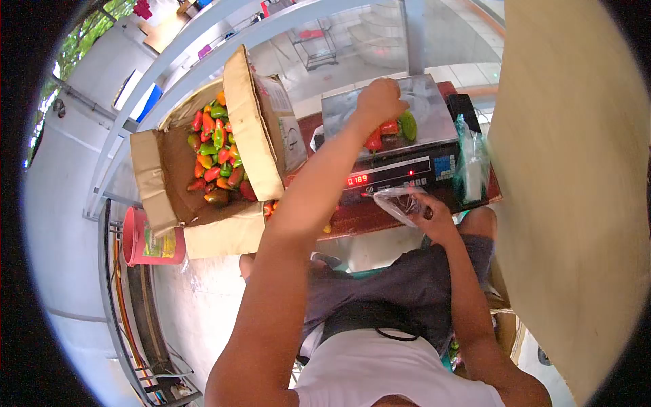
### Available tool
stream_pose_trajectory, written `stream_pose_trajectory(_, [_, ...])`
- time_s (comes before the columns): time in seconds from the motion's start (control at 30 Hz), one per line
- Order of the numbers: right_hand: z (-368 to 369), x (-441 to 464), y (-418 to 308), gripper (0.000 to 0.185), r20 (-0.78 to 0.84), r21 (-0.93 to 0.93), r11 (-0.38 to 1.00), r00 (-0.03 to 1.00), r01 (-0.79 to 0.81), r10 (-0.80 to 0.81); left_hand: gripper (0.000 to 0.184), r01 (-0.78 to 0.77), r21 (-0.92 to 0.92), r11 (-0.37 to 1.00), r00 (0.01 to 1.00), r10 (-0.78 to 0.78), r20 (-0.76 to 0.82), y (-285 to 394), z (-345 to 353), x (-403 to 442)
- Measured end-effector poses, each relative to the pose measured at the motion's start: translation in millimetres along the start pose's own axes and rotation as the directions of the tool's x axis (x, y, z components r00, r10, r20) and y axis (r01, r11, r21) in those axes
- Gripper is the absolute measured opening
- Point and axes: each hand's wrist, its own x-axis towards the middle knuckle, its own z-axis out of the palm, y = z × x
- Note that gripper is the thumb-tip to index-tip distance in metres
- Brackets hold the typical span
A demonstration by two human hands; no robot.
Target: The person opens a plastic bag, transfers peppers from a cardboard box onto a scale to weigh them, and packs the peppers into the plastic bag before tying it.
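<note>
My left hand [381, 103] reaches across to the steel pan of a digital scale [339, 108], its fingers curled down beside several peppers. A red pepper [373, 140] and a green pepper [407, 126] lie on the pan close against the hand. Whatever the fingertips grip is hidden under the hand. The red display [357, 180] appears to read 0.189. In front of the scale, my right hand [434, 218] pinches a clear plastic bag [399, 203] by its edge; the bag's mouth looks spread.
To the left, an open cardboard box [159, 176] holds many red, green and orange peppers. A pink bucket [146, 237] stands beside it. Plastic bags [471, 159] hang at the scale's right end. A beige panel [569, 190] borders the right side, and metal rails [271, 30] run behind.
</note>
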Motion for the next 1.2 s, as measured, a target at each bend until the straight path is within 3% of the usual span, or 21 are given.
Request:
stream_pose_trajectory(0.17, [-9.9, 1.0, -28.1, 0.048, 0.119, -0.061, 0.996, 0.990, -0.063, 0.070, 0.036, -0.084, -0.009, 0.996, 0.996, 0.084, 0.033, -1.3, -20.8, -0.7])
stream_pose_trajectory(0.27, [-12.7, 0.3, -43.9, 0.045, 0.105, -0.107, 0.989, 0.988, -0.098, 0.109, 0.034, -0.076, 0.005, 0.997, 0.996, 0.076, 0.054, 4.3, -27.7, -1.1])
stream_pose_trajectory(0.37, [-6.9, 0.9, -24.7, 0.048, 0.062, -0.109, 0.993, 0.997, -0.037, 0.043, 0.036, -0.114, -0.009, 0.993, 0.987, 0.114, 0.110, 8.9, -31.6, -3.6])
stream_pose_trajectory(0.47, [-5.0, 0.5, -20.5, 0.049, 0.072, -0.097, 0.995, 0.997, -0.003, 0.011, 0.042, -0.341, 0.066, 0.938, 0.931, 0.327, 0.161, 6.5, -11.5, -5.0])
stream_pose_trajectory(0.53, [-7.0, 0.2, -26.1, 0.049, 0.082, -0.116, 0.992, 0.995, -0.053, 0.062, 0.046, -0.340, 0.138, 0.930, 0.908, 0.286, 0.306, 14.2, 11.2, -7.5])
stream_pose_trajectory(0.67, [-5.0, 1.6, -14.8, 0.050, 0.099, -0.111, 0.993, 0.994, -0.041, 0.052, 0.042, -0.324, 0.338, 0.883, 0.913, 0.199, 0.355, 32.8, 37.8, -16.1])
stream_pose_trajectory(0.73, [-6.8, 0.3, -17.0, 0.050, 0.085, -0.090, 0.995, 0.996, 0.035, -0.027, 0.032, -0.363, 0.333, 0.870, 0.926, 0.298, 0.231, 32.6, 31.4, -24.5])
stream_pose_trajectory(0.8, [-8.2, -0.4, -10.5, 0.049, 0.103, -0.109, 0.994, 0.994, -0.023, 0.034, 0.035, -0.349, 0.234, 0.907, 0.927, 0.371, -0.059, 42.2, 15.5, -40.4])
stream_pose_trajectory(0.83, [-8.5, -1.2, -8.9, 0.049, 0.102, -0.122, 0.991, 0.992, -0.059, 0.071, 0.036, -0.366, 0.019, 0.930, 0.904, 0.361, -0.231, 51.7, -13.1, -63.0])
stream_pose_trajectory(0.87, [-9.7, -0.9, -11.6, 0.048, 0.118, -0.126, 0.990, 0.989, -0.069, 0.084, 0.038, -0.413, -0.185, 0.892, 0.862, 0.317, -0.397, 59.2, -51.0, -91.7])
stream_pose_trajectory(0.93, [-13.4, -2.5, -22.2, 0.048, 0.134, -0.126, 0.986, 0.983, -0.105, 0.122, 0.042, -0.303, -0.312, 0.901, 0.838, 0.097, -0.536, 52.0, -111.7, -154.3])
stream_pose_trajectory(0.97, [-11.4, -2.3, -25.8, 0.047, 0.108, -0.112, 0.991, 0.991, -0.069, 0.081, 0.040, -0.253, -0.146, 0.956, 0.708, 0.080, -0.702, 29.1, -129.1, -182.8])
stream_pose_trajectory(1.0, [-9.9, -3.9, -27.7, 0.046, 0.081, -0.099, 0.994, 0.996, -0.040, 0.048, 0.039, -0.282, -0.133, 0.950, 0.611, 0.071, -0.789, 4.0, -148.0, -202.5])
stream_pose_trajectory(1.03, [-9.6, -6.3, -25.4, 0.044, 0.055, -0.090, 0.996, 0.998, -0.010, 0.015, 0.037, -0.030, -0.245, 0.969, 0.590, -0.180, -0.787, -5.6, -173.9, -229.8])
stream_pose_trajectory(1.07, [-11.0, -2.6, -4.9, 0.039, 0.120, -0.059, 0.997, 0.991, -0.054, 0.061, 0.035, 0.021, -0.262, 0.965, 0.530, -0.233, -0.816, -41.7, -182.7, -244.0])
stream_pose_trajectory(1.1, [-8.4, -4.9, -2.8, 0.037, 0.115, -0.056, 0.995, 0.989, -0.086, 0.092, 0.039, 0.150, -0.284, 0.947, 0.566, -0.318, -0.760, -76.0, -189.7, -259.6])
stream_pose_trajectory(1.13, [-6.6, -4.4, -5.4, 0.035, 0.108, -0.054, 0.992, 0.987, -0.114, 0.119, 0.024, 0.447, -0.239, 0.862, 0.648, -0.497, -0.578, -110.4, -195.2, -273.2])
stream_pose_trajectory(1.17, [-5.7, -0.5, -12.0, 0.033, 0.098, -0.053, 0.989, 0.985, -0.137, 0.141, 0.020, 0.499, -0.078, 0.863, 0.767, -0.481, -0.424, -154.6, -194.2, -287.5])
stream_pose_trajectory(1.2, [-8.6, 0.1, -40.8, 0.031, 0.091, -0.189, 0.975, 0.986, -0.121, 0.140, 0.016, 0.358, -0.399, 0.844, 0.796, -0.500, -0.341, -186.9, -192.3, -295.9])
